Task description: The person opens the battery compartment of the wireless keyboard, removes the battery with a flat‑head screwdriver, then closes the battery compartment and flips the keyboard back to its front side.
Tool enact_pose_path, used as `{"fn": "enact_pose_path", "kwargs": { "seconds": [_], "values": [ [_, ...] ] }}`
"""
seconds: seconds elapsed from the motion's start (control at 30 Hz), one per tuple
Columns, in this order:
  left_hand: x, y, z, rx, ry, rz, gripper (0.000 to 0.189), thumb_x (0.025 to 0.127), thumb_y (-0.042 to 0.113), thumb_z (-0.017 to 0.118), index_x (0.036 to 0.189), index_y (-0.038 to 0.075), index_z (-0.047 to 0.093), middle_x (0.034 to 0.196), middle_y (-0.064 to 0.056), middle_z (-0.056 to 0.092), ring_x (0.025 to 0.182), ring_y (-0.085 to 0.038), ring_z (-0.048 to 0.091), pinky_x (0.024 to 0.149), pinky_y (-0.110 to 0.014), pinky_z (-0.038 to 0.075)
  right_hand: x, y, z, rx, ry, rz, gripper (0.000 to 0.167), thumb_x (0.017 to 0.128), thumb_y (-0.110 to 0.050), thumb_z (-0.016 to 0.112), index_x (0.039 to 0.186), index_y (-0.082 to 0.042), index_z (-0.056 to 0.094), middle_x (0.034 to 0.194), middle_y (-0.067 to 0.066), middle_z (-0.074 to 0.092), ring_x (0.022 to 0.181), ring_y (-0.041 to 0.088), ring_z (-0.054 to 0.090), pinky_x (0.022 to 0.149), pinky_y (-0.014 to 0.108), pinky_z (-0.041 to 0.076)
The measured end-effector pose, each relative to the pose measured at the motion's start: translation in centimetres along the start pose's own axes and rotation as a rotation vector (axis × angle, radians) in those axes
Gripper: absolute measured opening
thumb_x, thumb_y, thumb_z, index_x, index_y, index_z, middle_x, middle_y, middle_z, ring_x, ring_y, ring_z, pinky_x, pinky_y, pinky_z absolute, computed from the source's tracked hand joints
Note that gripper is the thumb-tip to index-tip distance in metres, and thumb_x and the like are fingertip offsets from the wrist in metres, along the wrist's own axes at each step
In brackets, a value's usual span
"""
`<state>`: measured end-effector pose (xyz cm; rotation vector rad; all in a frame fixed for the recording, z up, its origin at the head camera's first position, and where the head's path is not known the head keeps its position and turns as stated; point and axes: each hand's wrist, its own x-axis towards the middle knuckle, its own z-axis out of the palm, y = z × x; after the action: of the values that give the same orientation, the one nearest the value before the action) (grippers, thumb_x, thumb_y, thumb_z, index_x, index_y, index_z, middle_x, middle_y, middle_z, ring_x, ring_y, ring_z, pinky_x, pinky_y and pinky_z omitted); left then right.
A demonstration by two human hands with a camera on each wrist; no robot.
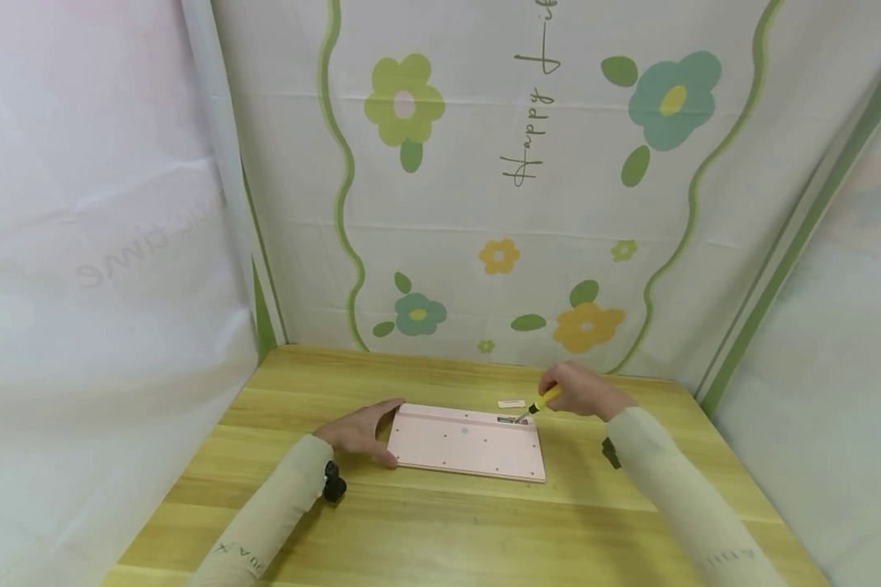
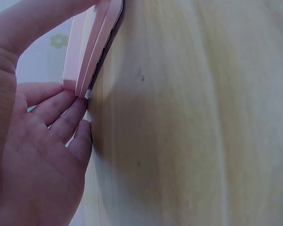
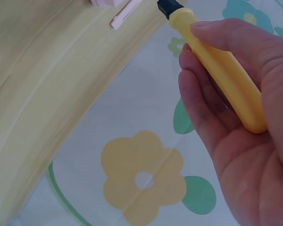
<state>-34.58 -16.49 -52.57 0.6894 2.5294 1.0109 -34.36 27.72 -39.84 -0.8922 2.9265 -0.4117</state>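
Note:
A pink keyboard [image 1: 448, 452] lies face down on the wooden table, its screw-dotted underside up. My left hand [image 1: 356, 432] grips its left end, thumb at the near corner and fingers [image 2: 61, 110] at the far one. In my right hand [image 1: 576, 389] I hold a screwdriver [image 1: 546, 399] by its yellow handle [image 3: 226, 80], pinched between thumb and fingers. Its metal shaft slants down to the uncovered battery compartment [image 1: 511, 421] near the keyboard's far right corner. The tip overlaps the compartment in the head view and is out of frame in the right wrist view.
A small pink battery cover [image 1: 511, 403] lies on the table [image 1: 411, 530] just beyond the keyboard. A white flowered curtain [image 1: 455, 204] hangs along the table's back edge, with further curtains at left [image 1: 103, 285] and right [image 1: 837, 367].

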Motion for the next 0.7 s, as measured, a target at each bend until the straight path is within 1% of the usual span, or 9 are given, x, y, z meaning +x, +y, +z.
{"fn": "enact_pose_path", "kwargs": {
  "seconds": [0.07,0.1,0.2,0.33,0.4,0.53,0.7],
  "values": [
    [0.0,-0.1,0.0,-0.002,-0.002,-0.003,0.124,0.071,0.04,0.099,0.168,0.01,0.027,0.173,-0.017,0.029,0.161,-0.041,0.027,0.13,-0.06,0.027,0.2,-0.4,-0.2,-0.006,-0.015,0.005,0.013,0.087,0.002,0.079,0.1,-0.001,0.08,0.103,0.01,0.079,0.097,0.026,0.074,0.085,0.04,0.064],
    [0.0,-0.1,0.1,0.0,-0.003,-0.003,0.124,0.072,0.04,0.099,0.168,0.011,0.027,0.174,-0.017,0.029,0.161,-0.04,0.027,0.13,-0.06,0.027,0.3,-0.6,-0.3,-0.01,-0.02,0.002,0.013,0.087,0.002,0.079,0.099,-0.001,0.08,0.103,0.01,0.079,0.097,0.027,0.074,0.085,0.041,0.064],
    [0.0,-0.2,0.1,0.001,-0.004,0.003,0.125,0.071,0.04,0.099,0.168,0.01,0.026,0.173,-0.017,0.029,0.161,-0.041,0.027,0.13,-0.06,0.027,0.7,-1.1,-0.5,-0.027,-0.029,-0.002,0.011,0.085,0.004,0.08,0.094,-0.003,0.08,0.099,0.01,0.079,0.094,0.026,0.074,0.083,0.04,0.064],
    [0.1,-0.4,0.1,-0.003,-0.006,0.013,0.125,0.071,0.041,0.099,0.168,0.01,0.026,0.173,-0.017,0.029,0.161,-0.041,0.027,0.13,-0.06,0.028,1.2,-1.6,-0.8,-0.041,-0.042,-0.005,0.01,0.083,0.005,0.08,0.089,-0.003,0.079,0.093,0.008,0.078,0.087,0.02,0.071,0.078,0.035,0.063],
    [0.1,-0.5,0.1,0.0,-0.006,0.015,0.125,0.071,0.041,0.099,0.168,0.01,0.026,0.173,-0.017,0.03,0.161,-0.04,0.028,0.129,-0.061,0.028,1.4,-1.8,-0.9,-0.047,-0.046,-0.014,0.01,0.083,0.006,0.081,0.088,-0.002,0.079,0.092,0.008,0.078,0.085,0.02,0.071,0.077,0.035,0.063],
    [0.2,-0.6,0.1,0.014,-0.003,0.017,0.125,0.071,0.042,0.099,0.168,0.011,0.027,0.173,-0.016,0.031,0.161,-0.04,0.029,0.129,-0.061,0.029,1.6,-2.0,-1.0,-0.064,-0.046,-0.027,0.01,0.082,0.006,0.081,0.089,-0.001,0.08,0.094,0.01,0.078,0.088,0.022,0.073,0.078,0.035,0.064],
    [0.3,-0.7,0.1,0.018,-0.002,0.018,0.125,0.071,0.042,0.098,0.168,0.012,0.027,0.173,-0.015,0.031,0.161,-0.039,0.029,0.129,-0.061,0.029,1.9,-2.1,-1.0,-0.08,-0.052,-0.016,0.01,0.082,0.005,0.082,0.09,-0.002,0.08,0.095,0.008,0.078,0.09,0.022,0.072,0.08,0.036,0.064]
  ]
}}
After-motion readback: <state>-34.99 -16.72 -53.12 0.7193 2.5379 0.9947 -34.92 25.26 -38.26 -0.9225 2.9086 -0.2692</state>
